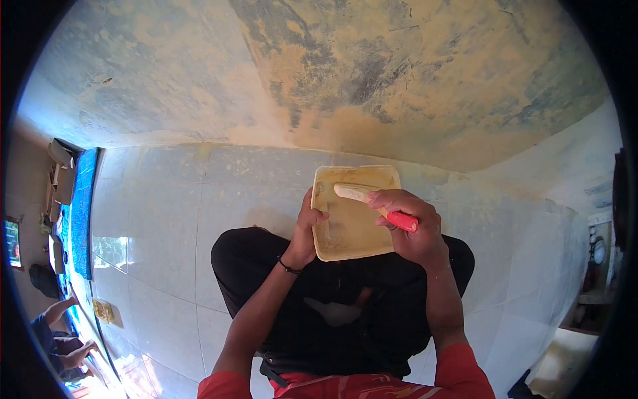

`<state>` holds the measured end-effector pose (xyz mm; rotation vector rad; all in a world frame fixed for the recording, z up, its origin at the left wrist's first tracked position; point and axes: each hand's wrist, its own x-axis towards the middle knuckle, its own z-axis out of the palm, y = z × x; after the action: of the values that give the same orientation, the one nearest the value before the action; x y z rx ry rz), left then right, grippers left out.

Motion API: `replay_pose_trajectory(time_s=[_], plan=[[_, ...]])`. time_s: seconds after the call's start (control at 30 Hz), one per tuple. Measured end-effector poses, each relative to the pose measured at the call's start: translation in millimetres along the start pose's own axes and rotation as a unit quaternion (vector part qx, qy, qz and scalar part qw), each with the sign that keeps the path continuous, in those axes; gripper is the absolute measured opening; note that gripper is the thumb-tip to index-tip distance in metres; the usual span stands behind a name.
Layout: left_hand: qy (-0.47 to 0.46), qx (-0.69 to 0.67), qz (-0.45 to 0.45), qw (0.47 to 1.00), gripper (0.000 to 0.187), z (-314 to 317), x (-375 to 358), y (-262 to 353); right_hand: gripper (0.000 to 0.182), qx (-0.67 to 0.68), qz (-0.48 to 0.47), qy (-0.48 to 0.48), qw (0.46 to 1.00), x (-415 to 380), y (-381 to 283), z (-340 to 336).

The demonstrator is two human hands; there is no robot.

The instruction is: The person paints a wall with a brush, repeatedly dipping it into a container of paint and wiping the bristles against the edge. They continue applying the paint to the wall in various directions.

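Note:
A cream rectangular plastic tray (354,254) is held above my lap, smeared inside with a thin layer of cream paint-like material. My left hand (308,226) grips its left wall, thumb hooked over the rim and fingers hidden underneath. In my right hand (413,229) is a paintbrush (353,192) with a red handle end poking out below the thumb. Its pale, coated head points left over the upper part of the tray. The right fingers wrap round the brush and cover part of the tray's right side.
Ahead rises a wall (372,73) patchy with tan and grey coating. Pale tiles (166,233) cover the floor where I sit cross-legged. At far left, a person (60,339) sits near a blue sheet (84,206), with a small yellow item (102,310) nearby. Shelves (598,266) stand at right.

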<state>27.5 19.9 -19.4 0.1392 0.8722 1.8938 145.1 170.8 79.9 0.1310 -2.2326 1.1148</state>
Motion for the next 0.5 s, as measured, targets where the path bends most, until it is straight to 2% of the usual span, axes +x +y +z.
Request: replay_pose_trajectory(time_s=[0.23, 0.5], plan=[[-0.022, 0.009, -0.025, 0.999, 0.076, 6.1, -3.4, 4.1, 0.032, -0.028, 0.032, -0.011, 0.999, -1.7, 5.0, -3.2], [-0.031, 0.044, -0.014, 0.998, 0.08, 5.3, -2.2, 5.0, 0.036, -0.066, 0.006, -0.003, 0.998, -0.7, 4.8, -2.9]])
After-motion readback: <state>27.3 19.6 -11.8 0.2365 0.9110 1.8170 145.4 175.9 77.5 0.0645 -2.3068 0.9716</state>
